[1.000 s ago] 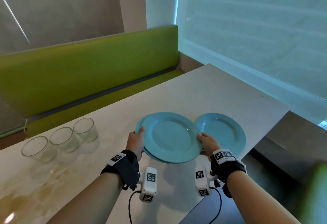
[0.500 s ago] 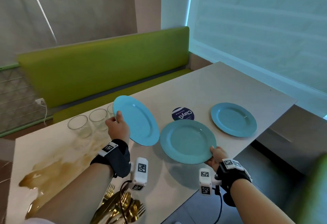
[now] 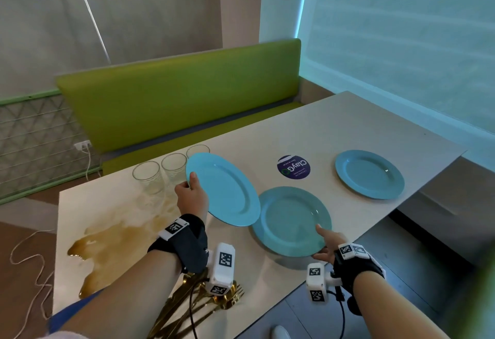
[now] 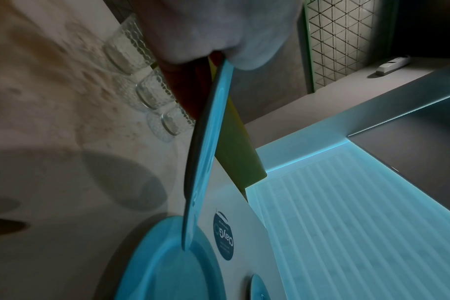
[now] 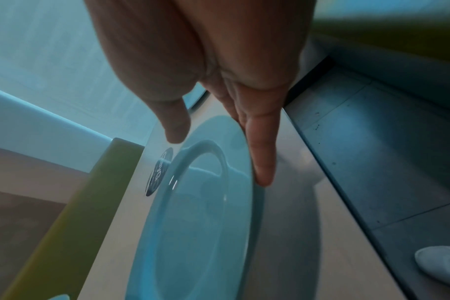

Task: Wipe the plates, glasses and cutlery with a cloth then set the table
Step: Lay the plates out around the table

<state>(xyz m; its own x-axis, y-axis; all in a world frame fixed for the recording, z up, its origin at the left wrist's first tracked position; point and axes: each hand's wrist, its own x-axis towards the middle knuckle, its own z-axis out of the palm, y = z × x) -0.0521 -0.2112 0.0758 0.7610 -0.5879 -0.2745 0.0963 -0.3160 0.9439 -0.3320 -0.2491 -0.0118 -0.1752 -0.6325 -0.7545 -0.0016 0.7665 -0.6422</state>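
My left hand (image 3: 194,186) pinches the rim of a blue plate (image 3: 225,191) and holds it tilted above the table, in front of three empty glasses (image 3: 148,175). The left wrist view shows that plate (image 4: 206,152) edge-on under my thumb. A second blue plate (image 3: 290,221) lies near the table's front edge. My right hand (image 3: 322,242) is at its near rim, with straight fingers (image 5: 261,158) along the rim and the thumb (image 5: 176,125) raised off it. A third blue plate (image 3: 369,174) lies flat at the far right. Gold cutlery (image 3: 206,304) lies under my left forearm.
A brown spill (image 3: 107,242) spreads over the table's left part, up to the glasses. A round dark sticker (image 3: 293,166) is on the table (image 3: 334,130) between the plates. A green bench (image 3: 182,103) runs behind the table. The floor (image 3: 401,271) drops away at the right.
The two stacked plates that both hands held have parted. My left hand took one up and to the left, tilted. The other came down by the front edge and my right thumb lifted.
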